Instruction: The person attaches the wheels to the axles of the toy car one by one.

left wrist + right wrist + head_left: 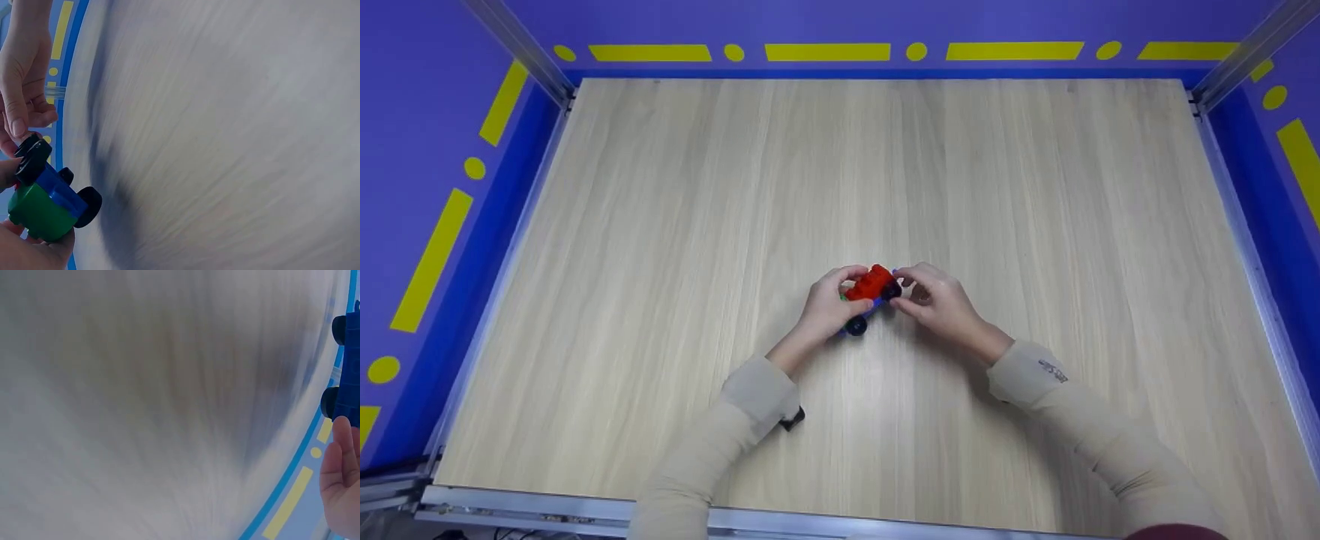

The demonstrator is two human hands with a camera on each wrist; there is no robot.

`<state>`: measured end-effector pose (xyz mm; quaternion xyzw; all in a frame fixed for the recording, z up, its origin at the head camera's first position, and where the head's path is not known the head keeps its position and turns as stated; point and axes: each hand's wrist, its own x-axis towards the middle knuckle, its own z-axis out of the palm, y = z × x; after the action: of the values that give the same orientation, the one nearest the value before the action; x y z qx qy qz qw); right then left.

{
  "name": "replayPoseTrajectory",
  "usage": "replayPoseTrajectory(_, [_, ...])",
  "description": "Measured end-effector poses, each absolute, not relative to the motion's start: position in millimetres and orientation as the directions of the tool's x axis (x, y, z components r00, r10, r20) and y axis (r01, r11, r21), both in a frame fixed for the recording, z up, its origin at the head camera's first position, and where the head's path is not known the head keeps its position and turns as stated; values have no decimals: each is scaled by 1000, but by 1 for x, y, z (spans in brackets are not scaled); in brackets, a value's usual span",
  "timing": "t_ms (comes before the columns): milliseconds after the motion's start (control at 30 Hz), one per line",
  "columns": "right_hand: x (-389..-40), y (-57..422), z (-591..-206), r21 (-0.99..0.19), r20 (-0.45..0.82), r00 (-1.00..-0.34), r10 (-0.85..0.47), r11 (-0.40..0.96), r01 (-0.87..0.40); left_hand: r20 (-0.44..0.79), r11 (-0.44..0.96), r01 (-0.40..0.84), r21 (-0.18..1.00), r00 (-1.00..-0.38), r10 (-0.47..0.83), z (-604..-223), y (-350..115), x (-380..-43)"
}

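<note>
A toy car (873,283) built of block pieces is held between both hands above the table. It has a red upper part, a green part (40,211), a blue base (350,365) and black wheels (856,325). My left hand (826,306) grips the car's body from the left, thumb on the near side and fingers on the far side. On the right, my right hand (945,301) pinches the car's end by a black wheel (35,157) with thumb and forefinger. In the right wrist view its fingertips meet the base's end.
The hands are over a light wood-grain table (840,165). A small black object (793,418) shows beside the left sleeve. Blue panels (840,22) with yellow marks stand at the back and sides, and a metal rail (532,504) runs along the front edge.
</note>
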<state>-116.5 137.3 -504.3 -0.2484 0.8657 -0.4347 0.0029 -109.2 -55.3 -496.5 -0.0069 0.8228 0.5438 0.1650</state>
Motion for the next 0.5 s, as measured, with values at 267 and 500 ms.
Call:
replayPoseTrajectory(267, [-121, 141, -500, -881, 52, -889, -456, 399, -255, -216, 493, -89, 866, -954, 207, -496, -55, -108])
replayPoseTrajectory(500, [-123, 142, -495, -912, -16, -871, -490, 365, -189, -164, 558, 8, 830, -952, 258, -494, -55, -106])
